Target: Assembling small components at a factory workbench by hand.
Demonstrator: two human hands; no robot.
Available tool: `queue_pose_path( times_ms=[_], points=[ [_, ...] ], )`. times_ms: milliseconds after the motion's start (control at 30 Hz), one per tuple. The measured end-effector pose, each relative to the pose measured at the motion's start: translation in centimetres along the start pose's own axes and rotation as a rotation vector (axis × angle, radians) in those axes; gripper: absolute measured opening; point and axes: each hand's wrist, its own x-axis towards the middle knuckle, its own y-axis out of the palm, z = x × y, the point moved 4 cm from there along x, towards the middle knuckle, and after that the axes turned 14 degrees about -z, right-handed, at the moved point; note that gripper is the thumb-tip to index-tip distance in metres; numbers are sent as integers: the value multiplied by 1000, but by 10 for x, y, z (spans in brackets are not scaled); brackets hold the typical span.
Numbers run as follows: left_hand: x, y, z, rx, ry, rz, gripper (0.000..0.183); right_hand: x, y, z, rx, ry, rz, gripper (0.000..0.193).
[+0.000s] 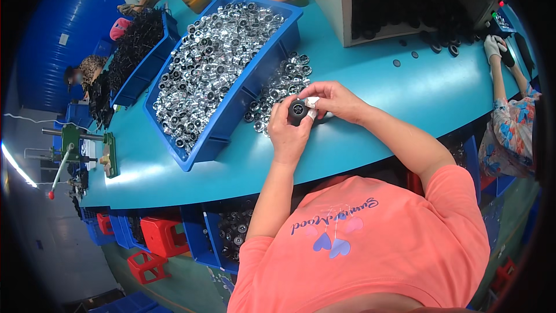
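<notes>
A small black wheel (pixel 298 110) with a silvery spoked hub is held between my two hands above the teal table. My left hand (pixel 287 131) grips it from the left, fingers curled round the rim. On the other side my right hand (pixel 337 102) pinches the wheel's edge. White coverings show on some fingertips around it. Just beyond my hands lies a loose pile of shiny chrome hubs (pixel 288 78). A large blue bin (pixel 246 94) heaped with similar hubs (pixel 214 61) stands tilted on the left.
A pale box (pixel 327 0) holding black tyres stands at the far right, with loose tyres (pixel 435 48) near it. A green hand press (pixel 110 155) is at the left edge. Co-workers' gloved hands (pixel 493 47) are at the right; red stools (pixel 164 236) stand below the table.
</notes>
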Motion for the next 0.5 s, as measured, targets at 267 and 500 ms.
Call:
queue_pose_path(
  times_ms=[267,500],
  points=[
    [-6,-33,-19,0,85,12,45,-13,-17,29,-276,-13,24,26],
    [-101,-274,43,258,-473,203,55,-18,-137,116,-1028,-362,-195,22]
  ],
)
